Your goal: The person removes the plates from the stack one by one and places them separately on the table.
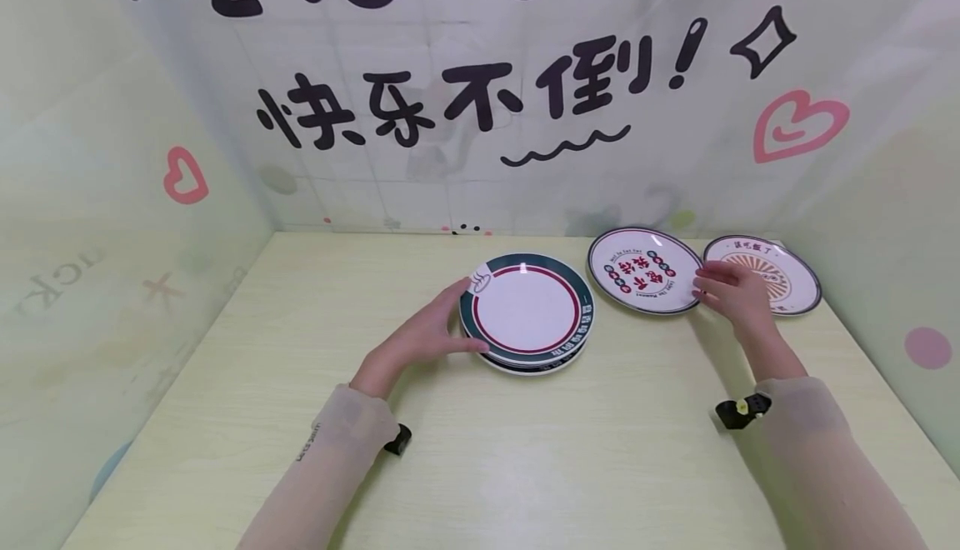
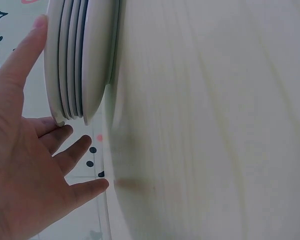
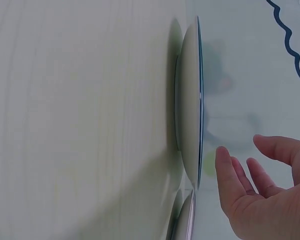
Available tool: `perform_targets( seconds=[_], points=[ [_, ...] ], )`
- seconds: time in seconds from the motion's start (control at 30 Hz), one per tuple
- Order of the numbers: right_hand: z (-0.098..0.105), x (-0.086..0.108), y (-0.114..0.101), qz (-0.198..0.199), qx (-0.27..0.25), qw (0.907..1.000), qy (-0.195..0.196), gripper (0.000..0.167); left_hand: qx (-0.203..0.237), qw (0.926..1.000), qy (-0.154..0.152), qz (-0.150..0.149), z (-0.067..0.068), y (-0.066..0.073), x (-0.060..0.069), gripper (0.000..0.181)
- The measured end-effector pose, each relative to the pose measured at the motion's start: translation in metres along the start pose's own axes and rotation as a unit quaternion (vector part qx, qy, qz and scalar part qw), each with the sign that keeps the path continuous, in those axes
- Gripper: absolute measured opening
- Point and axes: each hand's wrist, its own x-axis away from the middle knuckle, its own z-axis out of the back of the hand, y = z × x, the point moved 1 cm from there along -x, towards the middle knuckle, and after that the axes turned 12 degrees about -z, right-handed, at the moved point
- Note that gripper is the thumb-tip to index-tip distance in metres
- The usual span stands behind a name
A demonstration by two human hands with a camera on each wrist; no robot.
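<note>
A stack of plates (image 2: 72, 60) stands on the table, its top plate (image 1: 523, 312) white with a dark green band and a red ring. My left hand (image 1: 431, 329) is at the left side of this stack, fingers spread. Its thumb lies at the near rim, and the other fingertips touch or nearly touch the far-left rim. My right hand (image 1: 738, 296) hovers over the gap between two single plates, holding nothing; in the right wrist view its fingers are apart from them. One plate (image 1: 637, 267) bears red and green characters, the other plate (image 1: 791, 279) an orange sunburst.
The pale wooden table (image 1: 525, 458) meets a printed backdrop (image 1: 420, 200) just behind the plates. Side panels (image 1: 892, 283) rise at left and right. The sunburst plate is close to the right edge, and the two single plates nearly touch.
</note>
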Motion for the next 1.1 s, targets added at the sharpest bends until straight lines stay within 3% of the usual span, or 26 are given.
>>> perform_targets(
  seconds=[0.43,0.7,1.1],
  points=[
    [-0.016,0.005,-0.002,0.003,0.042,0.9991,-0.008,0.025,0.001,1.0,0.002,0.0,0.001,0.001,0.001,0.121],
    [-0.026,0.007,-0.001,0.02,0.016,0.9984,-0.05,0.025,-0.002,1.0,0.0,0.001,0.001,0.002,0.002,0.12],
    [-0.045,0.009,0.001,0.036,0.028,0.9958,-0.08,0.023,-0.002,1.0,-0.003,0.005,0.001,0.002,0.001,0.12]
  ],
)
